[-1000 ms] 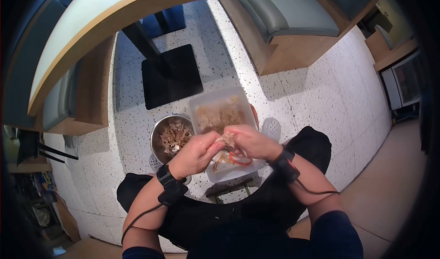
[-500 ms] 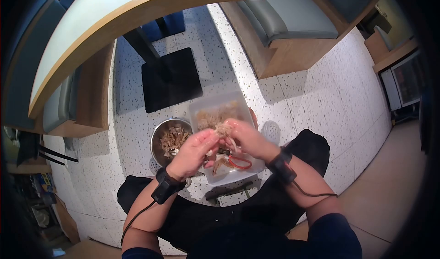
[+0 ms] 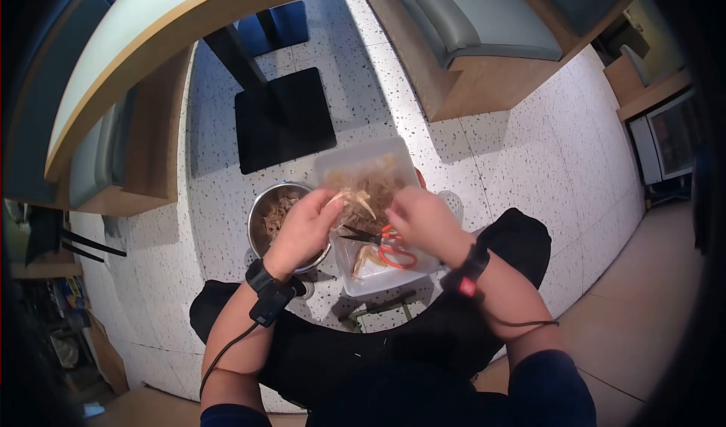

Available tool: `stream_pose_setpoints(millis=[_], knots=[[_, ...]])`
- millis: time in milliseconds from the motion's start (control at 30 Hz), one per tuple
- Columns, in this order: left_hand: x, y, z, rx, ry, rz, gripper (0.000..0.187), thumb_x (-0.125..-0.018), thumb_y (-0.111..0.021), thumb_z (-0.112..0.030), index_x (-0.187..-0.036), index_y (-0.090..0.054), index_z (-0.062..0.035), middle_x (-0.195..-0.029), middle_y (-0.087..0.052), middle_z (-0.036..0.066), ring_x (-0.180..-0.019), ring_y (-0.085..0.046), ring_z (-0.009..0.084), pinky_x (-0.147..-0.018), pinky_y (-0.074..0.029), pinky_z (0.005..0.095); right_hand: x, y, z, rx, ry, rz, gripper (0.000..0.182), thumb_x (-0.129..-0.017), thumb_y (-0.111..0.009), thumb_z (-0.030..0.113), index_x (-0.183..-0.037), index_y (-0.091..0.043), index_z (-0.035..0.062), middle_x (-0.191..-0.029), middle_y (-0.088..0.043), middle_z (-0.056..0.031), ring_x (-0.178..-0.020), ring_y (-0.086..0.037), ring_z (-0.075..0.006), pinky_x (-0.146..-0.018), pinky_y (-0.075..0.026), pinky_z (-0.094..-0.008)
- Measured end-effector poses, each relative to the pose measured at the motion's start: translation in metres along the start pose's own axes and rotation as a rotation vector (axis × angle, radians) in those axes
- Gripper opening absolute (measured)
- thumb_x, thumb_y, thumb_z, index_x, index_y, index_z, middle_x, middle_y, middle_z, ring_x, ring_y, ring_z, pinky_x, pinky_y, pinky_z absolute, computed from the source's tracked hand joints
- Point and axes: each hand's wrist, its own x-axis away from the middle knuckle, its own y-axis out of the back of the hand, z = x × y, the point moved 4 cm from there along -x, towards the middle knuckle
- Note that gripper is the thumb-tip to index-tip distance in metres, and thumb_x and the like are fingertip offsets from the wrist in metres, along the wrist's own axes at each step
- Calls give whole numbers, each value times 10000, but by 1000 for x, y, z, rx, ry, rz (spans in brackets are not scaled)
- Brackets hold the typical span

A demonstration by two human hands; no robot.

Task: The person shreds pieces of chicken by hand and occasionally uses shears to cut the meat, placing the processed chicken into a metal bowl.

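Observation:
Between its fingertips my left hand [image 3: 306, 225] pinches a pale, bony piece of meat [image 3: 358, 198] above a translucent plastic tub [image 3: 344, 156]. Shredded meat [image 3: 374, 189] lies in the far part of the tub. My right hand [image 3: 425, 221] is over the tub's right side with its fingers curled; whatever they may hold is hidden and blurred. Scissors with orange handles [image 3: 396, 257] rest in the tub, between and below my hands, their dark blades pointing left. Left of the tub, a metal bowl [image 3: 254, 223] holds brown meat pieces [image 3: 277, 214], partly behind my left hand.
A curved table [image 3: 162, 20] spans the upper left, above a black base plate [image 3: 284, 121]. Padded benches stand at the left [image 3: 98, 166] and upper right [image 3: 499, 30]. A small stool frame [image 3: 386, 319] is below the tub.
My hands have moved apart. The bony piece is now in my left hand alone, my right hand has moved right, and the scissors' blades have come into view.

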Motion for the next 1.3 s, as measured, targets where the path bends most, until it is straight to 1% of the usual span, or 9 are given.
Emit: stream_pose_setpoints(millis=[200, 367, 700, 1000, 1067, 1133, 1167, 1233, 1300], knots=[[1, 7, 2, -37, -47, -91, 292, -1056, -569, -237, -1233, -598, -7, -788, -524, -13, -522, -463, 40, -451, -401, 220, 38, -62, 4, 432, 188, 240, 215, -833, -683, 246, -839, -727, 36, -870, -686, -114, -898, -657, -275, -745, -525, -397], [2, 14, 2, -28, 18, -124, 278, -1051, -574, -248, -1207, -612, -21, -793, -526, -18, -575, -493, 49, -463, -425, 219, 44, -89, -7, 782, 137, 369, 209, -847, -631, 205, -947, -700, 34, -868, -676, -113, -880, -665, -249, -733, -506, -402], [6, 16, -7, 73, -21, -150, 279, -1032, -604, -223, -1153, -641, 26, -722, -557, -21, -507, -479, 29, -450, -388, 217, 40, -101, -20, 657, -2, 329, 206, -844, -624, 136, -1019, -610, 28, -886, -679, -117, -827, -690, -241, -698, -540, -357], [-1, 30, -3, 54, -57, -194, 246, -1021, -571, -224, -1055, -627, 13, -706, -546, -15, -513, -505, 69, -471, -412, 237, 30, -47, -10, -135, -302, 493, 360, -869, -669, 213, -1067, -580, -74, -1008, -685, -304, -974, -691, -425, -829, -549, -465], [-3, 32, -5, 55, -49, -216, 240, -1020, -565, -225, -1053, -626, 5, -721, -550, -8, -517, -509, 76, -474, -417, 242, 30, -45, -12, -207, -322, 470, 466, -913, -701, 341, -1066, -566, -77, -979, -681, -279, -919, -697, -382, -830, -548, -450], [-5, 33, -4, 55, -39, -233, 234, -1019, -560, -225, -1051, -625, -2, -735, -555, -2, -521, -512, 83, -478, -421, 247, 33, -39, -5, -513, -474, 616, 615, -966, -630, 563, -1062, -551, -40, -898, -637, -150, -821, -656, -260, -789, -554, -383], [-6, 32, -2, 109, -37, -227, 222, -1019, -554, -218, -1052, -627, -11, -758, -561, 8, -527, -513, 87, -477, -422, 250, 34, -40, -5, -513, -474, 614, 615, -966, -630, 563, -1062, -551, -40, -898, -637, -150, -821, -656, -260, -789, -554, -383], [-7, 27, -5, 159, -36, -212, 211, -1019, -547, -212, -1052, -629, -20, -781, -568, 18, -534, -514, 90, -477, -423, 253, 43, -49, 2, -968, -496, 685, 563, -1041, -491, 571, -1036, -543, 10, -834, -500, -28, -717, -528, -98, -744, -558, -277], [-6, 22, -9, 234, 39, -229, 199, -1015, -541, -213, -991, -608, -27, -832, -553, 6, -595, -504, 96, -539, -440, 242, 49, -58, 5, -1001, -491, 715, 561, -1054, -455, 567, -1048, -538, 13, -817, -470, -18, -704, -500, -98, -767, -560, -278]])
